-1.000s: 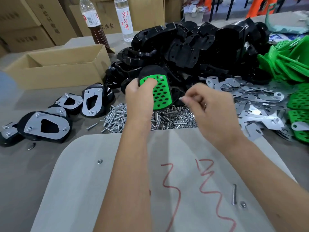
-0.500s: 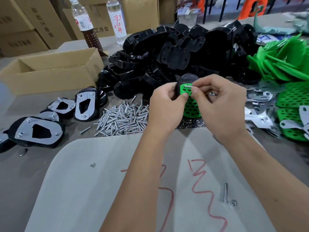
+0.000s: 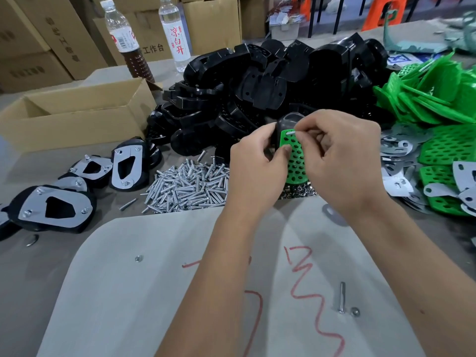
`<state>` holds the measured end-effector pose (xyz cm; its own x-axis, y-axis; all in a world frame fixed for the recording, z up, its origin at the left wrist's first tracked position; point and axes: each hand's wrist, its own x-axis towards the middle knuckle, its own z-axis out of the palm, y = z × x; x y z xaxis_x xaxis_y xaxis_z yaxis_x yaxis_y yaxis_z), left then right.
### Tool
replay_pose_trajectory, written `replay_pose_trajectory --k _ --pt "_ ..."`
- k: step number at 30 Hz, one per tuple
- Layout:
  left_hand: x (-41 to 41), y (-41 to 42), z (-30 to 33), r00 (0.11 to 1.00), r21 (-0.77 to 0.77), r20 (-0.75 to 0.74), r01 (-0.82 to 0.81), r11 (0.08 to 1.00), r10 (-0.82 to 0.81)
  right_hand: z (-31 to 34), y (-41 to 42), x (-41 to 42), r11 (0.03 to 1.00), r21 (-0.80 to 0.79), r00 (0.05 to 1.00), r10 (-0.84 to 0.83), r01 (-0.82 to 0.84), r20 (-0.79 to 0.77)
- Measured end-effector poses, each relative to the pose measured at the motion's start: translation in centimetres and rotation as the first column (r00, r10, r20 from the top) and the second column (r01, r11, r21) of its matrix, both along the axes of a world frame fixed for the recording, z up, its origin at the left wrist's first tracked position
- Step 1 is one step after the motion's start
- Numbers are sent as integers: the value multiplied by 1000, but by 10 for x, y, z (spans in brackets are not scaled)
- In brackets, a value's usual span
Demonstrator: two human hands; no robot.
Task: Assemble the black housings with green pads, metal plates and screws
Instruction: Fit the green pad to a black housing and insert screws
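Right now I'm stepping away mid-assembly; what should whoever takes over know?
Left hand grips a black housing with a green pad on it. Right hand pinches a screw at the pad's top hole.
Screw pile sits left of the hands; metal plates and spare pads right.
Finished units lie far left.
Left: seat this screw, add remaining screws, plate and nuts.

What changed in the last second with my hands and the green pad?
The right hand came in from beside the housing and now pinches a screw at the top of the green pad. The left hand kept gripping the housing with its pad. The screw pile and finished housings stayed put.
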<state>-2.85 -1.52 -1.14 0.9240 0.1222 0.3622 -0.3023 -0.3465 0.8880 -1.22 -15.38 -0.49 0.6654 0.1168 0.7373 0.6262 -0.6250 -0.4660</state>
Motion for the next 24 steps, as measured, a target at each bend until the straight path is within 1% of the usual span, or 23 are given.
replay_pose_trajectory --k 4,5,7,9,10,13,14,17,19,22,24 --pt "-2 -5 0 994 129 103 -42 991 29 2 8 -5 996 -72 999 -46 46 -5" --pt "-3 -7 1 992 142 120 -50 989 33 1 9 -5 997 -59 998 -59 57 -23" --pt "-2 -7 0 993 140 117 -45 989 29 0 9 -4 998 33 996 -49 52 -71" --pt "-1 -3 -1 998 78 64 -3 997 -2 0 9 -5 989 150 994 1 15 -109" --pt "-1 -2 -1 1000 23 23 16 1000 -17 0 10 -6 983 182 992 30 -8 -123" --pt "-3 0 1 994 -222 -96 24 975 -47 -3 14 -5 974 223 986 83 -49 -144" --pt "-4 1 2 990 -277 -130 7 961 -45 -4 14 -5 974 221 986 89 -56 -143" --pt "-1 6 1 981 -321 -192 -76 944 14 -6 14 -3 972 210 977 138 -103 -162" --pt "0 8 1 978 -357 -199 -136 924 67 -7 15 -4 959 259 971 165 -118 -171" --pt "3 15 6 972 -461 -199 -203 864 123 -11 18 -5 947 318 991 92 -56 -101" --pt "5 27 9 966 -531 -220 -233 815 133 -13 20 -6 941 337 994 65 -30 -91"
